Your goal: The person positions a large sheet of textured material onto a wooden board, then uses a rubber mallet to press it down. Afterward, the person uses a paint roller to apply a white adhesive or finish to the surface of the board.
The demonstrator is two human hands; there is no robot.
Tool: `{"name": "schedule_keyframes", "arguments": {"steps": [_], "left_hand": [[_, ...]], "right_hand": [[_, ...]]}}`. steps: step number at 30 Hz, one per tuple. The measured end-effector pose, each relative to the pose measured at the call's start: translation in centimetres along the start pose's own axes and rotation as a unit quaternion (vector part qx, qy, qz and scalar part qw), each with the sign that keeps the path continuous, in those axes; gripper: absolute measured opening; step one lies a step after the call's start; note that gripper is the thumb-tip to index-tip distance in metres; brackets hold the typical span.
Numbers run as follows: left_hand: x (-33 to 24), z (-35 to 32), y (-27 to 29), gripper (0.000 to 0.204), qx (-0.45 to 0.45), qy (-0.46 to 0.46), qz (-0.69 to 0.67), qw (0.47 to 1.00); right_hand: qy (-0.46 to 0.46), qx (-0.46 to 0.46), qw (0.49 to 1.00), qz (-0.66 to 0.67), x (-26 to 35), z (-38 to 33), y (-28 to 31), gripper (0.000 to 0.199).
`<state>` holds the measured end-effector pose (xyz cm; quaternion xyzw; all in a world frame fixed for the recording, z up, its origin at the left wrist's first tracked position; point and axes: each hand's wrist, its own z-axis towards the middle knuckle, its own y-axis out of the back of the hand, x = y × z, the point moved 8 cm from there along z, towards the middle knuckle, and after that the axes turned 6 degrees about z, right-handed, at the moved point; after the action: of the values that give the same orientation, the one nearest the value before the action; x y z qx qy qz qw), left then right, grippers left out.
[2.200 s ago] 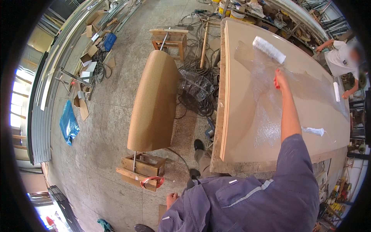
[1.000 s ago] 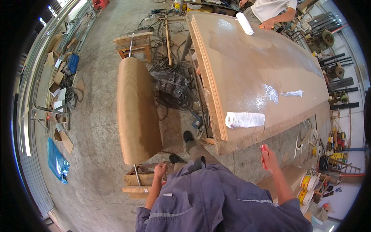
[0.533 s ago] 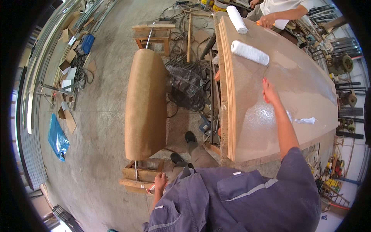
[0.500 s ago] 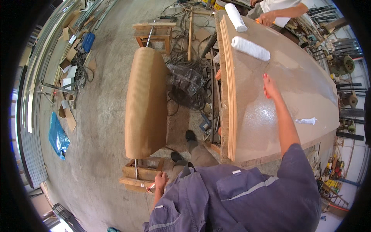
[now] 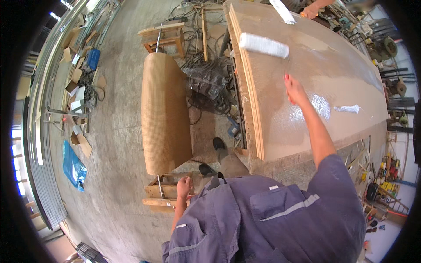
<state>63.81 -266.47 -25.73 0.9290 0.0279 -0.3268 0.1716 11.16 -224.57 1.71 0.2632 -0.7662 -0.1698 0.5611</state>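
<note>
Shifted away from the near edge since a second ago, the white, fuzzy, cylindrical roller [image 5: 264,45] is now sitting over the flat stack of smooth tan sheets [image 5: 278,138], reaching its left edge, while glossy streaks are shining beside it. My right hand [image 5: 296,92] is gripping its slim red handle [image 5: 287,77]; my left hand [image 5: 184,187] is curling near the rough brown wooden stool [image 5: 153,191], though I cannot tell whether it's holding anything.

White roller [image 5: 264,45], red handle [image 5: 287,77], aslant at left edge of glossy-patched tan board [image 5: 351,87].
</note>
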Motion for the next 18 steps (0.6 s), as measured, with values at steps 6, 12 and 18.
{"name": "schedule_keyframes", "arguments": {"steps": [6,12,18], "left_hand": [[4.5,2.0,-0.8,0.029,0.037,-0.006,0.093,0.995],[7.5,3.0,-1.2,0.029,0.043,0.002,0.085,0.995],[8.9,4.0,-0.1,0.031,0.01,-0.007,0.069,0.998]], "right_hand": [[-0.05,0.014,0.998,0.02,-8.0,-21.6,1.8,0.031],[-0.171,-0.025,0.985,0.017,-12.2,-38.1,3.2,0.033],[-0.161,-0.044,0.986,0.008,-11.0,-30.9,3.2,0.036]]}}
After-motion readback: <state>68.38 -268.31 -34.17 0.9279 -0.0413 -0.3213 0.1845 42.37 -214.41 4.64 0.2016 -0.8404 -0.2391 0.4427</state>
